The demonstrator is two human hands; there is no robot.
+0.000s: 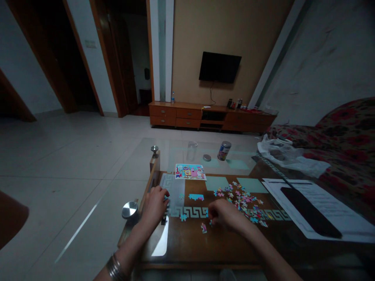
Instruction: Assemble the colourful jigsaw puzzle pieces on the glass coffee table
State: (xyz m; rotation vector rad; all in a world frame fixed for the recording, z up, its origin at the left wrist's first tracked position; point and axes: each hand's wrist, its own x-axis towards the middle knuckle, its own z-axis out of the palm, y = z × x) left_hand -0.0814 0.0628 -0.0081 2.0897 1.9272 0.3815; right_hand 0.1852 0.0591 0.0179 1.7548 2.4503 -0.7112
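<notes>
Both hands rest knuckles-up on the glass-topped wooden table [187, 249]. Left hand [155, 205], bangles on its wrist, lies curled at the table's left edge; whether it grips anything cannot be told. Right hand [224, 214] is closed over small puzzle pieces, one loose piece [203, 228] just beside it. Beyond its knuckles spreads a scattered pile of pieces [243, 201]; a joined blue strip [196, 197] lies between the hands. Farther off sit the cartoon reference picture [190, 171], a tin can [224, 150] with unreadable label, and a clear glass [191, 150].
</notes>
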